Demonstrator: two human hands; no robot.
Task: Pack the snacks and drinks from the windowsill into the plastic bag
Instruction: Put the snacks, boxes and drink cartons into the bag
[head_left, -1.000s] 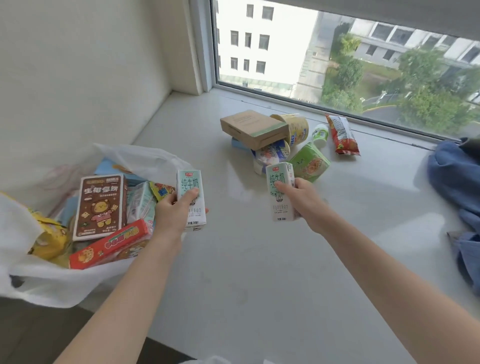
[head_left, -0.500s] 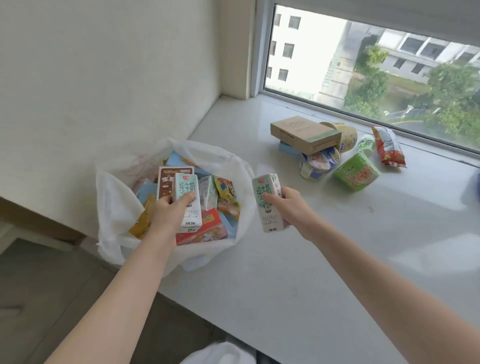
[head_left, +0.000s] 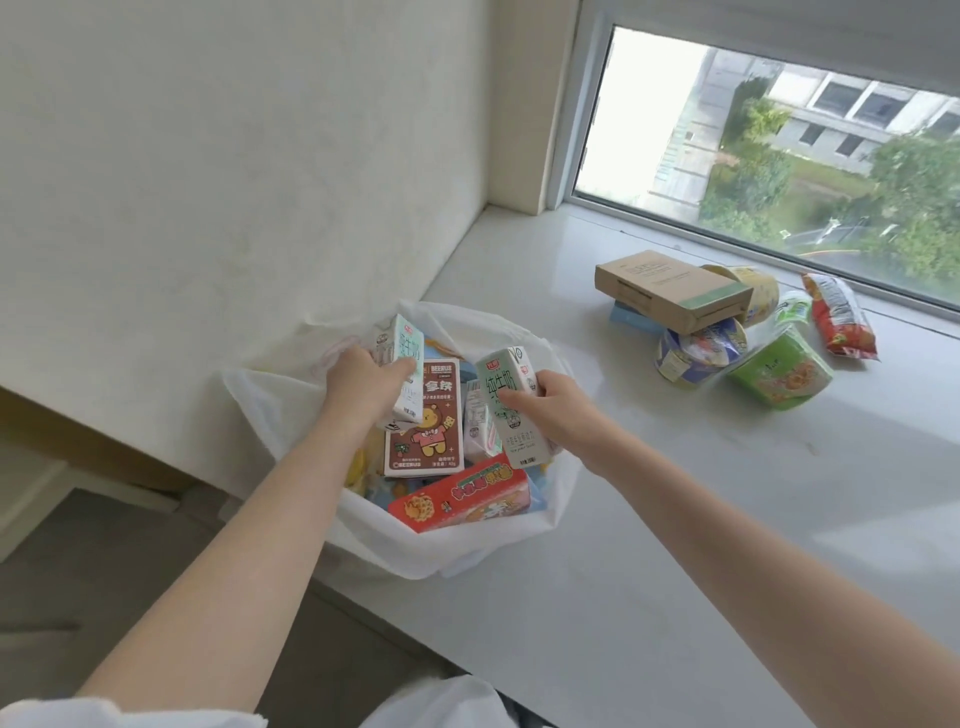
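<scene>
Milk cartons (head_left: 511, 408) (one per hand (head_left: 558, 410)) held tilted over bag (head_left: 270, 400).

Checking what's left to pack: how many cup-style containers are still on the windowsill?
3. A yellow cup behind the cardboard box, a blue-and-white cup on its side before the box, and a green cup beside it. Others may be hidden under the box.

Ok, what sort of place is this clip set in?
Probably an upper-floor room in a flat or dormitory, though that is a guess. A wide white windowsill runs under a window that looks down on buildings and trees, and the plastic bag of snacks sits at the sill's edge beside a plain wall.
</scene>
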